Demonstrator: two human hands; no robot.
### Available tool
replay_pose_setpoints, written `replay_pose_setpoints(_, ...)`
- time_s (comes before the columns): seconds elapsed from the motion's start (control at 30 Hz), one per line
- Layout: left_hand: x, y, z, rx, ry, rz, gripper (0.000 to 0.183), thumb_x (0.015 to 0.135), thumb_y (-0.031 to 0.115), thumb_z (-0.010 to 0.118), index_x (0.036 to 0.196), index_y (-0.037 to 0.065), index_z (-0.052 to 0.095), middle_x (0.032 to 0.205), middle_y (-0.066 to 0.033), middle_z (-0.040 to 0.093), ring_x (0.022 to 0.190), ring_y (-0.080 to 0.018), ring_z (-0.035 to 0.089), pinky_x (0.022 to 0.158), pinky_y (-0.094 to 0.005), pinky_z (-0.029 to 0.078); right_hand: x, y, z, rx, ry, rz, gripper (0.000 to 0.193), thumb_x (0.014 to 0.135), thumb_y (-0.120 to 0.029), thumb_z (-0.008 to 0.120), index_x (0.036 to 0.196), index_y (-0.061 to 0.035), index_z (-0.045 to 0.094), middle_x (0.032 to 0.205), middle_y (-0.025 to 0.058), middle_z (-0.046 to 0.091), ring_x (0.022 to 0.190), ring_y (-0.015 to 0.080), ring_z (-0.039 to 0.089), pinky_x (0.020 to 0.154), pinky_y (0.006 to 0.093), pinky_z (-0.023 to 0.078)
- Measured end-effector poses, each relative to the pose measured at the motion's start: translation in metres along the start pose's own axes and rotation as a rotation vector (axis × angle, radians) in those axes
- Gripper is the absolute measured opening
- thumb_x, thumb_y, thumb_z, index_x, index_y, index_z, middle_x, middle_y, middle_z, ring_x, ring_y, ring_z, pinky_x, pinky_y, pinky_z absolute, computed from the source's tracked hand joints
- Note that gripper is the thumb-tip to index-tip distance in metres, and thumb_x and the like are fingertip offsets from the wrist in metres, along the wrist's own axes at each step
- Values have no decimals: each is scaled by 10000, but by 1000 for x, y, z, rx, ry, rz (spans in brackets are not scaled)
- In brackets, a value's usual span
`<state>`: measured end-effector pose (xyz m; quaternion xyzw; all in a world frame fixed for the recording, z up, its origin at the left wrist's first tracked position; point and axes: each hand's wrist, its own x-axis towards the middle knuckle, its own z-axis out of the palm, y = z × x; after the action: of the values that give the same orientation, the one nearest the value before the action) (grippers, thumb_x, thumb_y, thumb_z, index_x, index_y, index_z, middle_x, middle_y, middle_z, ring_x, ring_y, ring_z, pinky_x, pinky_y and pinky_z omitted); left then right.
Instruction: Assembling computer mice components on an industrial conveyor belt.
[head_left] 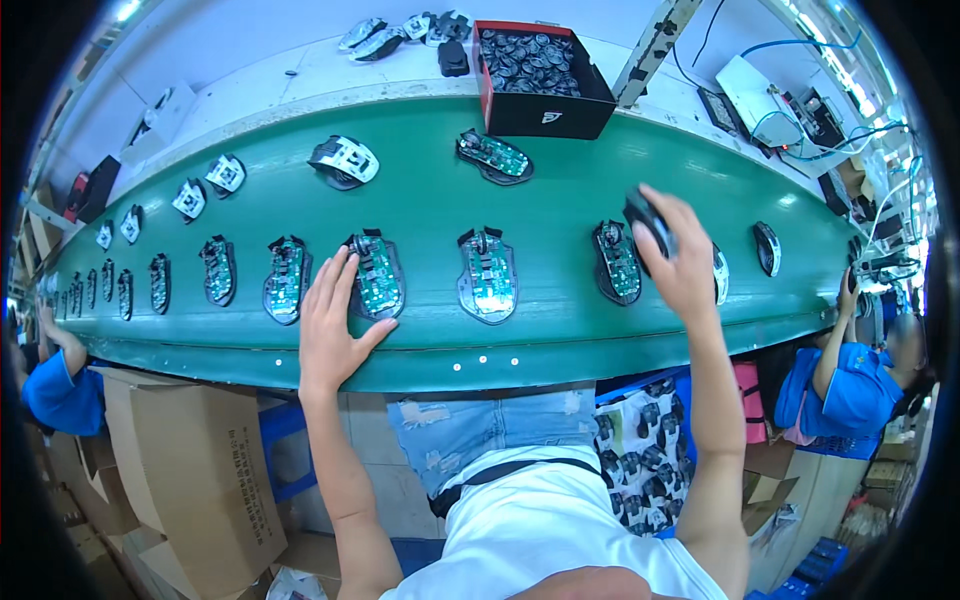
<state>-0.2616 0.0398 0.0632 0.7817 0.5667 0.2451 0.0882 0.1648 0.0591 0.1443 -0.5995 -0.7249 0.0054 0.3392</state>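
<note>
A green conveyor belt (pixel 560 330) carries a row of open computer-mouse bases with green circuit boards. My left hand (pixel 332 322) lies flat on the belt with fingers spread, touching the left side of one mouse base (pixel 377 276). My right hand (pixel 678 255) is raised over the belt and grips a small black mouse part (pixel 643 217), just right of another mouse base (pixel 618 262). Between the two hands lies a third base (pixel 488 276).
A black and red box (pixel 545 112) full of small black wheels stands behind the belt. Several mouse shells lie at the back. Cardboard boxes (pixel 190 470) stand below left. Co-workers in blue sit at the left (pixel 60 385) and at the right (pixel 850 380).
</note>
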Motion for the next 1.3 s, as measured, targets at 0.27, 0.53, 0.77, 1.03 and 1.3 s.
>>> replay_pose_setpoints(0.27,2,-5,6,-39,-39,13,914,743,321,843,1519,70,431,1588,-124,400,1444,-356,388,1168,-482,319,-47,8,52,-212,37,175,507,855,-244,748,1332,-113,639,1269,166,594,1076,383,593,923,455,503)
replay_pose_setpoints(0.53,6,-3,6,-25,-48,22,895,751,310,828,1518,66,436,1593,-121,394,1434,-343,399,1157,-477,330,-34,16,70,-446,-84,239,543,934,-353,673,1353,-27,564,1340,194,545,1143,427,539,983,496,455)
replay_pose_setpoints(0.77,10,-4,5,-32,-44,42,882,750,282,828,1517,78,443,1594,-118,398,1431,-338,408,1156,-472,334,-34,27,77,-431,47,122,394,1051,-260,480,1333,2,565,1322,208,581,1216,399,543,1033,467,415)
replay_pose_setpoints(1.03,6,-11,8,-37,-38,65,829,793,234,784,1523,70,427,1603,-108,387,1439,-350,398,1173,-455,332,-14,47,41,-246,-71,124,563,1093,-330,397,1475,83,405,1518,290,423,1427,420,383,1201,470,276)
replay_pose_setpoints(1.3,2,-16,9,-56,24,107,791,819,320,766,1516,114,453,1598,-75,396,1425,-331,416,1154,-463,352,-6,46,73,-439,-100,111,491,1073,-306,388,1434,4,511,1499,297,435,1404,440,397,1171,492,311)
